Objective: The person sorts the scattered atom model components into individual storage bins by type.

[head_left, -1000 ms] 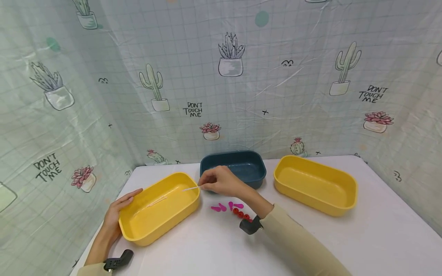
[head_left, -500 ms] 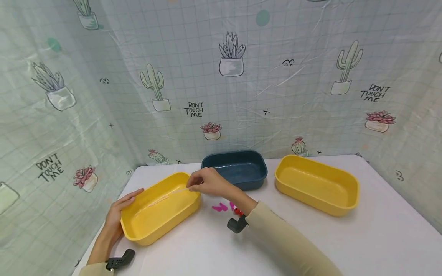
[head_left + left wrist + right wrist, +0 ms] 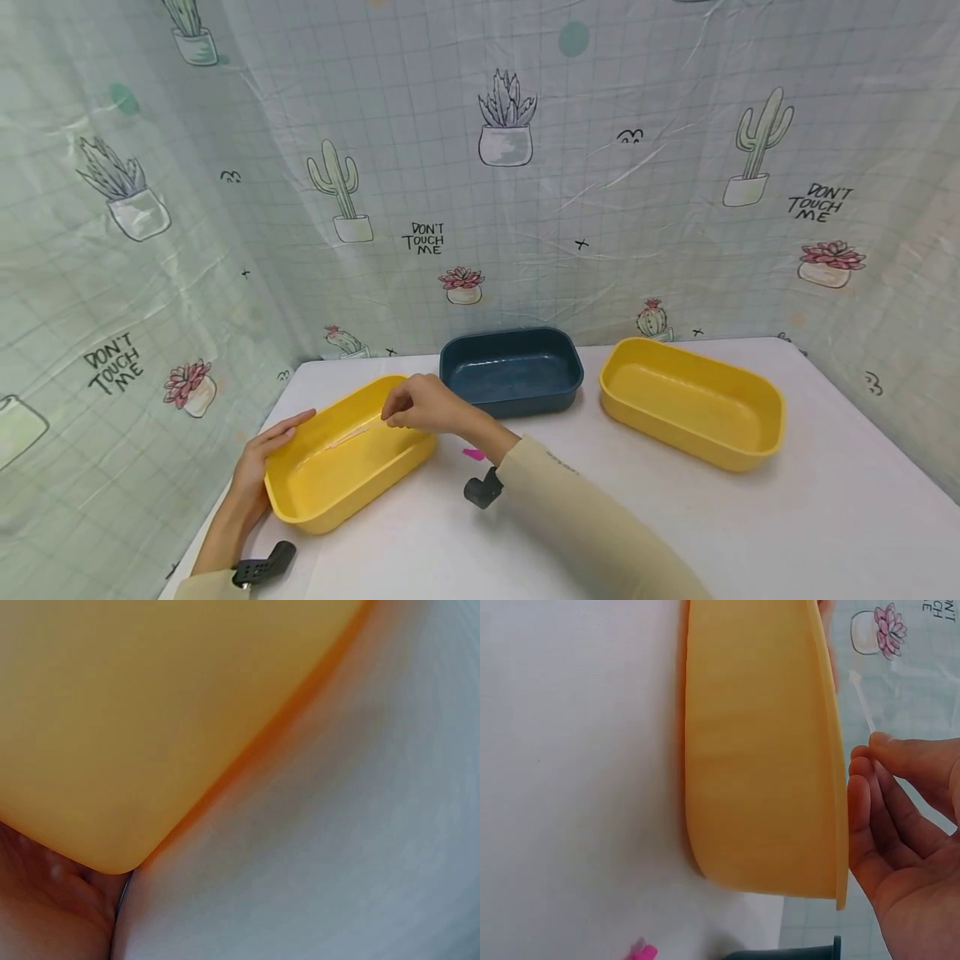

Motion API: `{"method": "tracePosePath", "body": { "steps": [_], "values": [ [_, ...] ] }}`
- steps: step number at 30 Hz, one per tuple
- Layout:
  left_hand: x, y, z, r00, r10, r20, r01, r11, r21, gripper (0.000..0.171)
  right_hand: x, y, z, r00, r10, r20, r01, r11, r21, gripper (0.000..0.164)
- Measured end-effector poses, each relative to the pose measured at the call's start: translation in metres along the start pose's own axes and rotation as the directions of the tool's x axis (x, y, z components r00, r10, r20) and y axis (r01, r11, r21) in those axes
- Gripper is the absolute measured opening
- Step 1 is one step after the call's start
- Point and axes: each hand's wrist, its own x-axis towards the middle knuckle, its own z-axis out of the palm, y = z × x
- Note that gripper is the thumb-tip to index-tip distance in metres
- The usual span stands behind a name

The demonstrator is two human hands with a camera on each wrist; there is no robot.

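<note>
My right hand [image 3: 420, 406] is over the left yellow bin [image 3: 360, 496], pinching a thin whitish stick [image 3: 864, 703] between thumb and fingertips. A slightly wider tip ends the stick in the right wrist view. On the bin's floor lies a pale, slender piece [image 3: 341, 440], close to the held stick's end; whether they touch I cannot tell. My left hand [image 3: 255, 467] rests against the outside of the bin's left end, its visible fingers straight along the wall. The left thumb is hidden. In the left wrist view, part of the palm [image 3: 52, 900] shows beside the bin's corner.
A dark blue bin [image 3: 512, 408] stands at the back middle, and a second yellow bin [image 3: 675, 425] stands at the right. A small pink piece [image 3: 474, 454] lies on the white table [image 3: 420, 550], partly behind my right forearm. A patterned cloth [image 3: 525, 250] hangs behind.
My right hand has moved left and slightly lower over the yellow bin, carrying the stick. Its arm now covers the red beads and most pink pieces. The left hand stays in place.
</note>
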Motion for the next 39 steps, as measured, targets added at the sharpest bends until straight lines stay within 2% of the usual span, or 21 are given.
{"method": "tracePosePath", "body": {
  "steps": [5,15,26,33,39],
  "values": [
    [0.000,0.000,-0.001,1.000,0.004,0.016,-0.003,1.000,-0.027,0.047,0.010,0.000,0.006,0.999,0.046,0.000,-0.046,0.999,-0.001,0.009],
    [0.002,-0.001,-0.001,1.000,-0.010,-0.004,0.010,1.000,-0.007,0.047,0.025,0.003,0.019,0.994,0.107,0.006,-0.107,0.993,0.049,0.006],
    [0.005,-0.001,0.000,1.000,-0.024,-0.012,0.024,1.000,-0.004,0.047,0.040,0.001,0.032,0.993,0.110,0.043,-0.112,0.992,0.053,0.005],
    [0.010,-0.001,0.002,1.000,-0.025,-0.016,0.024,0.999,-0.022,0.047,0.048,0.003,0.041,0.981,0.193,0.026,-0.194,0.981,0.031,0.006],
    [0.006,-0.002,0.000,0.999,-0.025,-0.030,0.026,1.000,0.008,0.047,0.053,0.005,0.049,0.976,0.217,0.020,-0.218,0.976,0.020,0.005]
  ]
}}
